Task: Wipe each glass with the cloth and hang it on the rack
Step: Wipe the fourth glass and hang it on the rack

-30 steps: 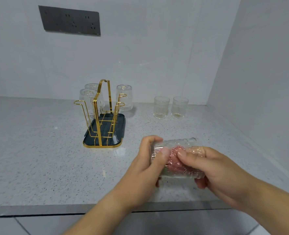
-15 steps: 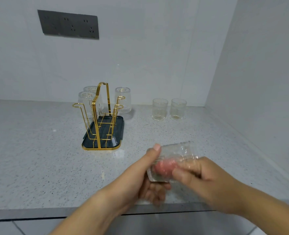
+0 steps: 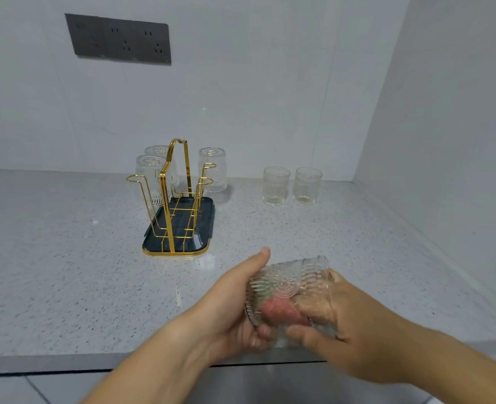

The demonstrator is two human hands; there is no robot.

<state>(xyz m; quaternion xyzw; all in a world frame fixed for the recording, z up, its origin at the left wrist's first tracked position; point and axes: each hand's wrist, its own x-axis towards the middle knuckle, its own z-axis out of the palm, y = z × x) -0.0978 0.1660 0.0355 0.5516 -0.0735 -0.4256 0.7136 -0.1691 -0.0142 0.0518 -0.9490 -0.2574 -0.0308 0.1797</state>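
Note:
A ribbed clear glass (image 3: 292,284) lies on its side above the counter's front edge, base toward the camera. My left hand (image 3: 232,304) grips it from the left, thumb over the top and fingers underneath. My right hand (image 3: 348,325) has its fingers inside the glass, holding a pink cloth (image 3: 280,312) against the inner wall. The gold wire rack (image 3: 179,196) stands on a dark tray (image 3: 179,246) at centre left. Three glasses hang upside down on its far pegs (image 3: 213,169). Two more glasses (image 3: 276,185) stand upright to its right.
The speckled grey countertop (image 3: 66,258) runs to a white back wall and a side wall on the right. A dark socket panel (image 3: 118,39) is mounted high on the back wall. The counter's front edge (image 3: 51,363) lies just below my hands.
The glass has turned in my hands so its base faces me more. My left thumb now lies over its top, and the cloth has shifted lower inside.

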